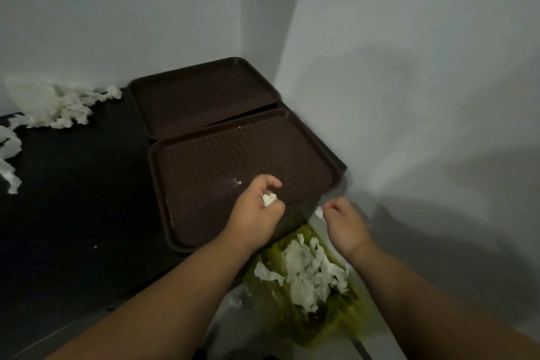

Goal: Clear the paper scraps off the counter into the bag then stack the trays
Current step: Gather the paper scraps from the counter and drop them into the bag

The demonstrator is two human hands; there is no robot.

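Note:
Two brown trays lie on the black counter (73, 213): the near tray (222, 161) and the far tray (201, 93) behind it, edges overlapping slightly. My left hand (257, 207) hovers over the near tray's front right corner and grips a small white paper scrap (268, 199). My right hand (344, 222) is past the counter's end, pinching a tiny scrap (319, 212) above the green bag (330, 318). The bag hangs open below the counter edge with several white scraps (309, 272) inside. A few crumbs (238, 182) remain on the near tray.
A pile of torn white paper (64, 105) lies at the counter's back left, and more pieces (10, 155) trail along the left edge. Grey walls close in behind and to the right. One scrap (235, 301) lies on the floor beside the bag.

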